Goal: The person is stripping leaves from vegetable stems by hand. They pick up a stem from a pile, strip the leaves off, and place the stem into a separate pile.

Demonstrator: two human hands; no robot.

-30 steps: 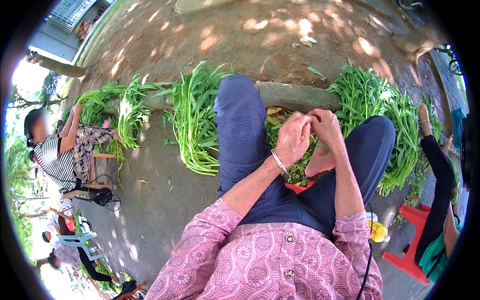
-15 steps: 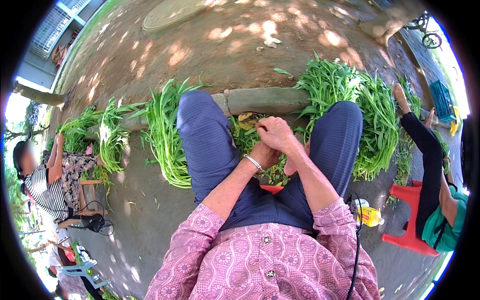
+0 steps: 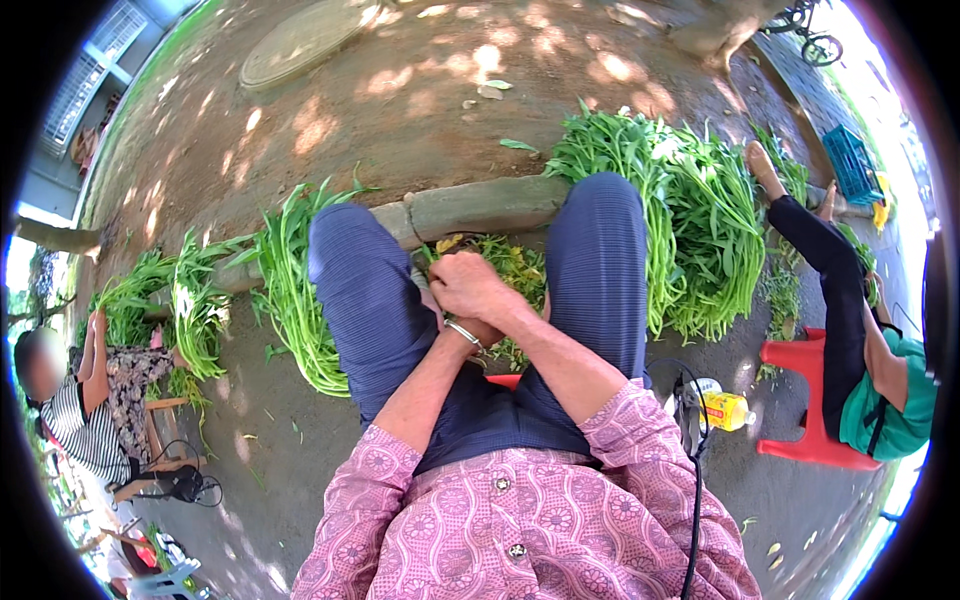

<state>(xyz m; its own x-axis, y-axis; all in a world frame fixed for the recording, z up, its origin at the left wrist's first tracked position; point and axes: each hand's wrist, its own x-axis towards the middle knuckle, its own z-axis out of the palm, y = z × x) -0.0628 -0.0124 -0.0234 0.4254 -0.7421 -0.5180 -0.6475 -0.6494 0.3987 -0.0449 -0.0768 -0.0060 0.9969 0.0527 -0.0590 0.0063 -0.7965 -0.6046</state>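
Note:
Both my hands are together low between my knees, wrists crossed. My right hand (image 3: 466,284) lies uppermost, beside my left knee, its fingers curled and closed; whatever is in them is hidden. Under the right wrist sits my left hand (image 3: 486,334), with a silver bracelet (image 3: 463,331) at its wrist; its fingers are out of sight. Loose green leaves and trimmings (image 3: 512,264), some yellowed, lie on the ground just beyond my hands. A bundle of long-stemmed leafy greens (image 3: 300,300) rests outside my left knee, and a larger heap of greens (image 3: 705,220) outside my right knee.
A stone kerb (image 3: 490,208) runs across in front of me. At right are a yellow-labelled bottle (image 3: 728,411), a person on a red stool (image 3: 805,400) and a blue crate (image 3: 850,165). At left another person (image 3: 105,400) sits by more greens (image 3: 198,310). A black cable (image 3: 697,500) hangs along my right side.
My hands have shifted left, toward my left knee, still crossed. My right knee has swung inward to the left. The whole view has turned slightly, so the surroundings sit further left.

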